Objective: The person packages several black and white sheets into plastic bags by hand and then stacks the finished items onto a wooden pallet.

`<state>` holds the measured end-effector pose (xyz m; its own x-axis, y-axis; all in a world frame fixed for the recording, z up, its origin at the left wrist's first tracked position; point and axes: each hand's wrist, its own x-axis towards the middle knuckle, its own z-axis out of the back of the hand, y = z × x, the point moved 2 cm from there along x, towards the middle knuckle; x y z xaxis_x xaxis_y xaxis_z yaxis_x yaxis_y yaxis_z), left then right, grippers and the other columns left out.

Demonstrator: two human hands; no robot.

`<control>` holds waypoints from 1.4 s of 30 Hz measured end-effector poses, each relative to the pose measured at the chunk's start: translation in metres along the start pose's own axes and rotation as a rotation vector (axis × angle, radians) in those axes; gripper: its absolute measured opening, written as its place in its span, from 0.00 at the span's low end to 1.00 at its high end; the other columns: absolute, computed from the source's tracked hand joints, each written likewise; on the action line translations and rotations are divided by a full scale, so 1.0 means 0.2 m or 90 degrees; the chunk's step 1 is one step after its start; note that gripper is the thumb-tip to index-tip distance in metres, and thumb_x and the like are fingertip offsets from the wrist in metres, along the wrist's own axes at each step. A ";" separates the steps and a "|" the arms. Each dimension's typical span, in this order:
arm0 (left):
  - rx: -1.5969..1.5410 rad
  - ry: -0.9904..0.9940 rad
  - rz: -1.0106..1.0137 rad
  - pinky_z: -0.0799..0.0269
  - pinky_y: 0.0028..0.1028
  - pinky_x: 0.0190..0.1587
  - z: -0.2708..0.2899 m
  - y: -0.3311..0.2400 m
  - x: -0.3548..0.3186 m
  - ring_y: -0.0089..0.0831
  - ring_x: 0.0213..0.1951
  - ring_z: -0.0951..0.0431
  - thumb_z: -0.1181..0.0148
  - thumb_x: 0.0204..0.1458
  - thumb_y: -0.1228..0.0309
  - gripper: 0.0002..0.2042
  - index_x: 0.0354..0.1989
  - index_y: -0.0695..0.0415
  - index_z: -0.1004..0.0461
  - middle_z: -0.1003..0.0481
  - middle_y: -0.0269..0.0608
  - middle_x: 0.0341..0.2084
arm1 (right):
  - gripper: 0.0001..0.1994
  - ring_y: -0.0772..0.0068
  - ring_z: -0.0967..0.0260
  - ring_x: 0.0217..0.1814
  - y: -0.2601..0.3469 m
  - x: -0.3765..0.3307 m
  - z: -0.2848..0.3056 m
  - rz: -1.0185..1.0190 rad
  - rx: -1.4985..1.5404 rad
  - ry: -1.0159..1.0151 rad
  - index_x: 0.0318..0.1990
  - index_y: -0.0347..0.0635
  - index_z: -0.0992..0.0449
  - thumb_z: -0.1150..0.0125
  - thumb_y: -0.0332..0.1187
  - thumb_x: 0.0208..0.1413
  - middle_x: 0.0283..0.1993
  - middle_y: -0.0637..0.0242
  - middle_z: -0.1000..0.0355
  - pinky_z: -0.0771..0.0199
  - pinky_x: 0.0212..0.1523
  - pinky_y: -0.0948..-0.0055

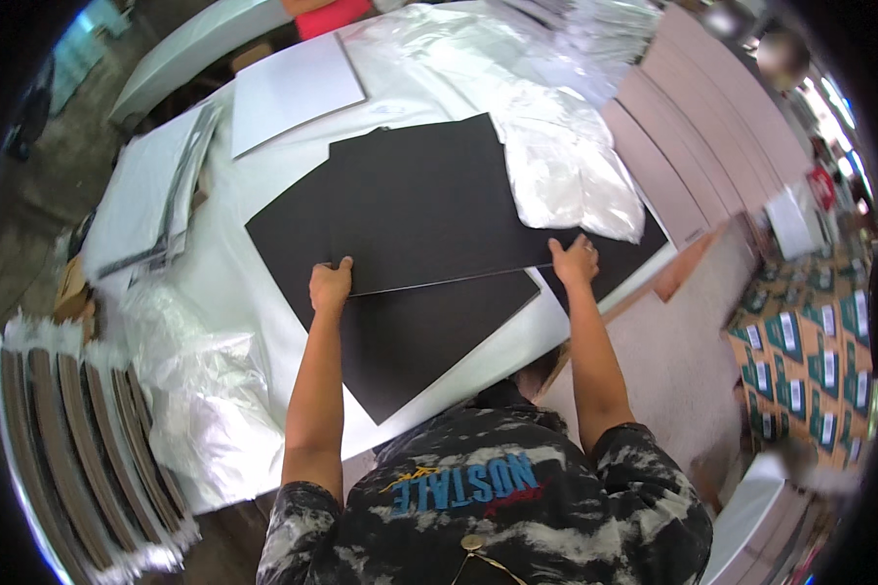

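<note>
A large black board (419, 195) lies across the middle of the white-covered table, tilted slightly, with a thin pale line along its near edge. My left hand (332, 284) grips its near left corner, thumb on top. At the near right corner, my right hand (575, 259) has its fingers closed on the same board. Beneath it, a second black board (390, 351) sticks out to the left and toward me. More black board (629, 261) shows to the right of my right hand. Clear plastic bags (571, 171) lie against the held board's right side.
A white board (293, 93) lies at the far left, beside a plastic-wrapped stack (151, 190). Crumpled clear plastic (205, 400) covers the table's near left. Stacked boards (88, 458) stand lower left. Pinkish-grey board stacks (702, 117) rise at right, above printed cartons (805, 336).
</note>
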<state>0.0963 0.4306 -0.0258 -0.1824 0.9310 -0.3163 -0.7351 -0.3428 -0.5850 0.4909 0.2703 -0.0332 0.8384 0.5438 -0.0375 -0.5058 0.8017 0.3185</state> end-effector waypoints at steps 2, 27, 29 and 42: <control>0.051 -0.015 0.040 0.37 0.39 0.53 -0.01 -0.01 -0.03 0.47 0.52 0.33 0.44 0.45 0.49 0.32 0.53 0.61 0.38 0.34 0.55 0.49 | 0.39 0.47 0.51 0.63 -0.04 0.07 -0.04 0.020 -0.059 0.012 0.60 0.36 0.45 0.46 0.55 0.48 0.61 0.49 0.46 0.48 0.58 0.50; 0.095 -0.038 -0.216 0.34 0.41 0.43 0.32 0.35 0.35 0.55 0.39 0.28 0.52 0.51 0.45 0.32 0.34 0.73 0.28 0.27 0.64 0.33 | 0.32 0.43 0.37 0.51 -0.06 -0.60 0.03 -0.009 0.184 0.016 0.53 0.28 0.42 0.42 0.45 0.48 0.48 0.40 0.37 0.36 0.50 0.56; 0.025 -0.077 -0.237 0.35 0.42 0.39 0.34 0.50 0.20 0.56 0.35 0.28 0.51 0.52 0.48 0.29 0.30 0.72 0.29 0.28 0.63 0.29 | 0.32 0.44 0.39 0.53 -0.07 -0.58 0.08 0.018 0.133 0.023 0.54 0.29 0.40 0.42 0.46 0.48 0.49 0.40 0.37 0.38 0.52 0.58; 0.248 0.048 -0.456 0.37 0.36 0.31 0.90 0.45 0.74 0.47 0.25 0.30 0.47 0.51 0.51 0.25 0.26 0.68 0.30 0.31 0.56 0.19 | 0.34 0.46 0.41 0.53 0.22 -1.18 -0.17 -0.031 0.408 0.211 0.56 0.29 0.45 0.40 0.42 0.46 0.51 0.39 0.41 0.40 0.54 0.61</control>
<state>-0.1143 0.5601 0.0101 0.4525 0.8915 -0.0224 -0.8332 0.4137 -0.3668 0.2646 0.1861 -0.0428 0.7004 0.6388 -0.3185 -0.1649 0.5789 0.7985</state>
